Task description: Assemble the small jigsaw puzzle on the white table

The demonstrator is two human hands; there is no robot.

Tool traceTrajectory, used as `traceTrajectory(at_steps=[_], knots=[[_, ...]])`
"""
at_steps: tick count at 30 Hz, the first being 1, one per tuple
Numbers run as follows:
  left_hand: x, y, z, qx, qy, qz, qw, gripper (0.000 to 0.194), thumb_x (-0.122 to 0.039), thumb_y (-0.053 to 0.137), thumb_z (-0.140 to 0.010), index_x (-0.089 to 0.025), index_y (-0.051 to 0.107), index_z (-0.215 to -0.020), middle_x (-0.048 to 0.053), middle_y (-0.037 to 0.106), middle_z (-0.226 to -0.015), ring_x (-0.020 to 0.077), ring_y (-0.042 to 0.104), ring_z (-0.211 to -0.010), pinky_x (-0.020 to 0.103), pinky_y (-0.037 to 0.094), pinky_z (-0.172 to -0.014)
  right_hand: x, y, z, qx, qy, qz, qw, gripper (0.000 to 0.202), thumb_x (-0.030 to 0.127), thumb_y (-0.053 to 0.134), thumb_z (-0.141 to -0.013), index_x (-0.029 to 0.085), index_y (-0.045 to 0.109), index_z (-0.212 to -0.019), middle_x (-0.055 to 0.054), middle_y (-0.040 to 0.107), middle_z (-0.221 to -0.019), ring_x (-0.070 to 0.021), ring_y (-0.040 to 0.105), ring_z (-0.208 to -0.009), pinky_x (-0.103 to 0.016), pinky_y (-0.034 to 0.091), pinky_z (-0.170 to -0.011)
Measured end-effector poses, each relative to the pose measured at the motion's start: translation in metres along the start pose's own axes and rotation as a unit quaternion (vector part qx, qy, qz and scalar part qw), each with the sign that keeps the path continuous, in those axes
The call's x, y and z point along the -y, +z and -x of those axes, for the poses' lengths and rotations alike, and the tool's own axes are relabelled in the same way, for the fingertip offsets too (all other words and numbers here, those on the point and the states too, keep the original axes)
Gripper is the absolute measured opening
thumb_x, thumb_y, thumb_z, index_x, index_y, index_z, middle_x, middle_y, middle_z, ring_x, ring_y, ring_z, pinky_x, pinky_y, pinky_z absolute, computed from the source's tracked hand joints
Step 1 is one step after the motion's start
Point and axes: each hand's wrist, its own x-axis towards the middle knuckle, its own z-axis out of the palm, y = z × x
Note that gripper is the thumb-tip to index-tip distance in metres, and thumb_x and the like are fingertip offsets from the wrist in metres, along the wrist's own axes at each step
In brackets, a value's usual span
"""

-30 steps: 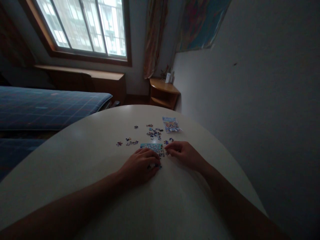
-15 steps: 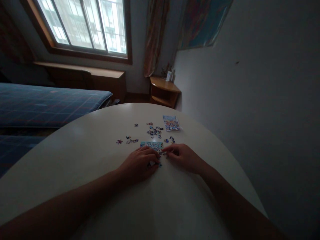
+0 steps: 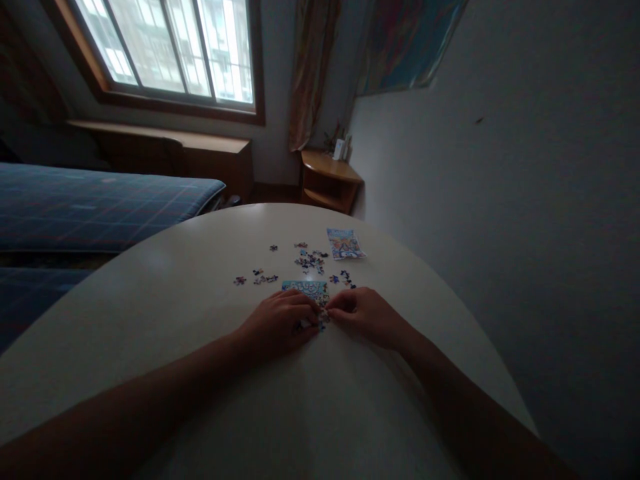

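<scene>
A partly joined jigsaw puzzle (image 3: pixel 306 288) with a turquoise and white pattern lies on the round white table (image 3: pixel 195 267). My left hand (image 3: pixel 283 321) rests over its left and near part, fingers curled and thumb bent in against it, so much of the picture is covered. At the puzzle's right edge, my right hand (image 3: pixel 367 316) is closed in a pinch on a small puzzle piece (image 3: pixel 324 313). That piece is mostly hidden by the fingertips. Beyond both hands lie loose puzzle pieces (image 3: pixel 311 262), with several more puzzle pieces (image 3: pixel 265 279) to the left.
A printed picture sheet (image 3: pixel 345 244) lies toward the far right of the table. Past the table are a bed with a plaid mattress (image 3: pixel 100 207), a wooden corner cabinet (image 3: pixel 331 167) and a window (image 3: pixel 165 47). A bare wall (image 3: pixel 500 200) stands to the right.
My right hand's fingertips have drawn together and shifted slightly down along the puzzle's right edge. My left hand stays in place on the puzzle.
</scene>
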Motion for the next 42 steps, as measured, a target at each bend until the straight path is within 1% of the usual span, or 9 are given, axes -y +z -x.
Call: traceTrajectory(at_steps=[5,9,18,23,27,30,33,35,42], knots=[[0.001,0.001,0.001,0.001,0.001,-0.005,1.000,0.007,-0.020,0.068,-0.085,-0.024,0.071,-0.089,0.001,0.073,-0.105,0.0197,0.065,-0.101,0.038,0.049,-0.093,0.003,0.001,0.000,-0.008,0.024,-0.013,1.000,0.016,0.026,0.065,-0.079,0.018,0.078,-0.084,-0.005,0.076,-0.077,-0.0169,0.068,-0.071,-0.025,0.047,-0.063],[0.002,0.001,0.001,-0.002,0.007,-0.003,1.000,0.006,-0.020,0.068,-0.085,-0.024,0.070,-0.089,0.002,0.073,-0.105,0.0202,0.065,-0.101,0.037,0.050,-0.091,0.007,0.003,0.002,-0.017,0.037,0.012,0.999,0.015,0.029,0.068,-0.079,0.018,0.078,-0.079,-0.005,0.075,-0.073,-0.0163,0.066,-0.067,-0.025,0.045,-0.059],[0.004,0.002,0.001,0.002,0.008,-0.009,1.000,0.005,-0.022,0.067,-0.086,-0.023,0.069,-0.090,0.002,0.072,-0.107,0.0203,0.064,-0.101,0.039,0.050,-0.092,0.002,-0.004,0.000,-0.052,0.005,0.066,0.996,0.016,0.030,0.066,-0.082,0.021,0.079,-0.078,-0.004,0.076,-0.073,-0.0158,0.065,-0.065,-0.026,0.044,-0.061],[0.001,0.001,0.002,0.003,0.008,-0.016,1.000,0.017,-0.022,0.065,-0.088,-0.025,0.070,-0.104,0.003,0.071,-0.108,0.0211,0.063,-0.102,0.039,0.050,-0.094,0.001,-0.007,0.000,-0.079,0.009,0.076,0.994,0.014,0.029,0.067,-0.082,0.021,0.077,-0.079,-0.004,0.075,-0.073,-0.0157,0.064,-0.064,-0.027,0.044,-0.061],[-0.001,0.000,0.001,0.005,0.018,-0.032,0.999,0.021,-0.022,0.062,-0.090,-0.026,0.072,-0.108,0.004,0.071,-0.108,0.0212,0.063,-0.101,0.039,0.051,-0.094,-0.001,-0.006,-0.001,-0.110,0.013,0.108,0.988,0.014,0.030,0.065,-0.085,0.021,0.076,-0.087,-0.003,0.073,-0.075,-0.0164,0.062,-0.065,-0.028,0.043,-0.062],[-0.001,0.000,0.001,0.007,0.019,-0.038,0.999,0.021,-0.022,0.062,-0.090,-0.026,0.072,-0.107,0.004,0.071,-0.108,0.0213,0.063,-0.101,0.040,0.050,-0.095,-0.007,-0.005,-0.006,-0.145,-0.013,0.140,0.979,0.014,0.028,0.064,-0.087,0.021,0.075,-0.092,-0.004,0.072,-0.079,-0.0189,0.063,-0.073,-0.031,0.045,-0.070],[-0.001,0.000,0.001,0.013,0.016,-0.033,0.999,0.021,-0.022,0.062,-0.090,-0.025,0.072,-0.107,0.004,0.071,-0.110,0.0214,0.063,-0.102,0.041,0.050,-0.096,-0.019,-0.003,-0.014,-0.189,-0.074,0.153,0.967,0.015,0.022,0.062,-0.087,0.020,0.073,-0.097,-0.008,0.072,-0.095,-0.0228,0.063,-0.093,-0.036,0.046,-0.086],[-0.002,-0.001,0.001,0.016,0.016,-0.033,0.999,0.021,-0.022,0.063,-0.089,-0.025,0.072,-0.107,0.004,0.071,-0.110,0.0220,0.064,-0.102,0.042,0.050,-0.095,-0.028,-0.001,-0.018,-0.210,-0.093,0.155,0.961,0.017,0.023,0.060,-0.088,0.020,0.072,-0.100,-0.009,0.070,-0.105,-0.0250,0.060,-0.104,-0.040,0.045,-0.095],[-0.002,0.000,0.002,0.001,0.031,-0.058,0.998,0.019,-0.022,0.061,-0.089,-0.025,0.071,-0.105,0.005,0.071,-0.108,0.0219,0.064,-0.100,0.042,0.051,-0.094,-0.044,0.003,-0.026,-0.231,-0.095,0.166,0.954,0.022,0.025,0.059,-0.089,0.020,0.069,-0.107,-0.010,0.067,-0.112,-0.0262,0.056,-0.110,-0.043,0.042,-0.102]])
